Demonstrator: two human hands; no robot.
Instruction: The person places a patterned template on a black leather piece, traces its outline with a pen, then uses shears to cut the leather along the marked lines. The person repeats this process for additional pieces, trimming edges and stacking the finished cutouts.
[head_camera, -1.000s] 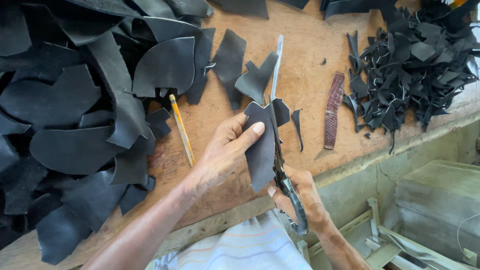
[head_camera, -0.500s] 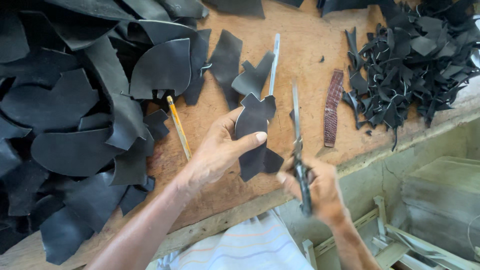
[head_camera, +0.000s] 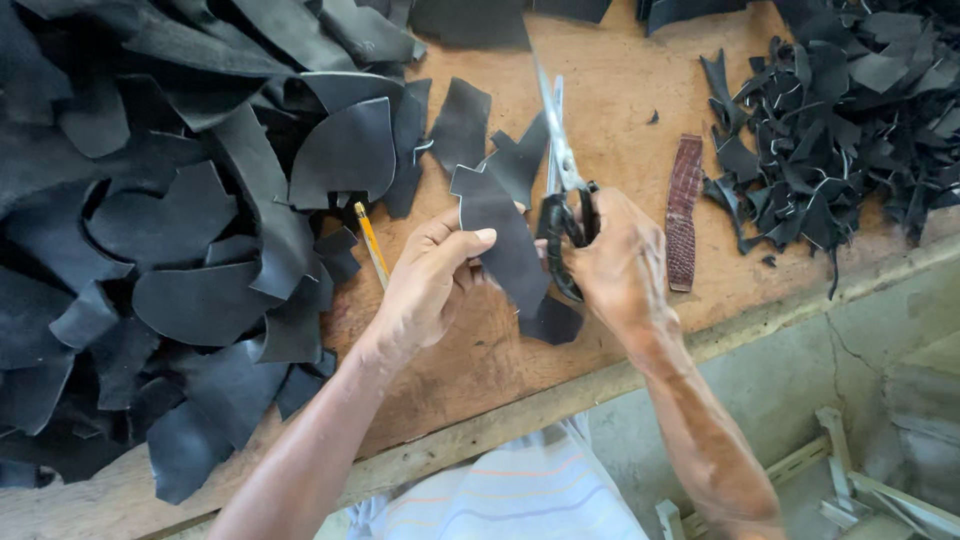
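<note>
Near edge of desk (head_camera: 480, 395): my left hand (head_camera: 425, 285) pinches the leather piece (head_camera: 505, 245); my right hand (head_camera: 620, 265), gripping the scissors (head_camera: 562, 190), has swung from beside the piece onto its right margin, blades now pointing away, which I read as a cut beginning. Open desk lies beyond, between blanks (head_camera: 170, 230) and scraps (head_camera: 840, 120).

Worn wooden workbench (head_camera: 640, 90) loaded with black leather.

A big heap of black leather pieces (head_camera: 150, 250) covers its left side, and a pile of small black offcuts (head_camera: 840, 110) sits at the upper right. Between them, on the bare brown top, lie a yellow pencil (head_camera: 372, 243), a reddish-brown textured strip (head_camera: 683, 212), and a few loose black pieces (head_camera: 460, 125) near the middle.
</note>
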